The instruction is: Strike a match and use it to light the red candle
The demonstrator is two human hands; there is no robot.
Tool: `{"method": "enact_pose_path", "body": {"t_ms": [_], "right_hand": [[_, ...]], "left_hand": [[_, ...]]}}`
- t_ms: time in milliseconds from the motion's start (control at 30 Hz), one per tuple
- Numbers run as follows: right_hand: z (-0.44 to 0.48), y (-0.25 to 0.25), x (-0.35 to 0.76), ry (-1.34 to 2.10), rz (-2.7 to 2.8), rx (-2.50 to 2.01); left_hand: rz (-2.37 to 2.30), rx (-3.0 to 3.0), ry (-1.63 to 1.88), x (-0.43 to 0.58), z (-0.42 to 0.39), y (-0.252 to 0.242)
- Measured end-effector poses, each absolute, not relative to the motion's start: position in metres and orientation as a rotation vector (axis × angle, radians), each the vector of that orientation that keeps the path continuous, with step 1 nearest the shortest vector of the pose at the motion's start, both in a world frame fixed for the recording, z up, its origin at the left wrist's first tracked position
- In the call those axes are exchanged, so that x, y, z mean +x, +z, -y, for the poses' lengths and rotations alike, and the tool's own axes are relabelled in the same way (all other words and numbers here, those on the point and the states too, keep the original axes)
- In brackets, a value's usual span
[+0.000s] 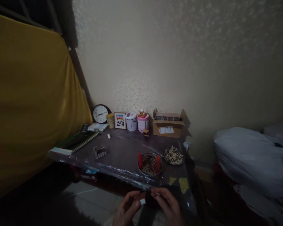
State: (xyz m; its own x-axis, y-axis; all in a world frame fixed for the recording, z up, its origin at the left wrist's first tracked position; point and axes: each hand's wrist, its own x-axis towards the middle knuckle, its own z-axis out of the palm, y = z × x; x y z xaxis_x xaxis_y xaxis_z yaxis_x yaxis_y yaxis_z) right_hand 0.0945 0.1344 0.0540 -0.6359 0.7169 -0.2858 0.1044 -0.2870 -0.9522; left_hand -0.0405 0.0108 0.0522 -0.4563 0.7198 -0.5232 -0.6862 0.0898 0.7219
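Low in front of the table edge, my left hand [128,207] is closed around a small matchbox [142,201] with a reddish-brown side and a white end. My right hand [167,202] faces it a short way off, thumb and forefinger pinched on a thin pale matchstick [157,193], mostly hidden by the fingers. Beyond the hands, two red candles [140,160] stand upright on a round metal plate [151,174] with dark speckles. To its right, a second plate [164,158] bears a heap of loose matchsticks [174,156].
Clear plastic covers the dark table [122,147]. Along the wall stand a clock [100,114], a panda picture [120,121], two tubs [131,121] and an open cardboard box [167,128]. Books [75,141] lie left, yellow paper pieces [183,185] at the near right. A yellow curtain [33,88] hangs left.
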Motion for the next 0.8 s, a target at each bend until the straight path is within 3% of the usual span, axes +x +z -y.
{"method": "enact_pose_path", "body": {"t_ms": [167,500,800], "right_hand": [[-0.146,0.065,0.079,1.99,1.324,-1.047],[-0.148,0.091,0.054,1.652,1.603,-0.989],[-0.14,0.081,0.07,1.086,2.007,-0.667]], "left_hand": [[-1.175,-0.099,1.637,-0.048,-0.019,0.055],[-1.253,-0.115,1.596,-0.059,-0.028,0.102],[-1.252,-0.15,1.66,-0.038,-0.038,0.108]]}}
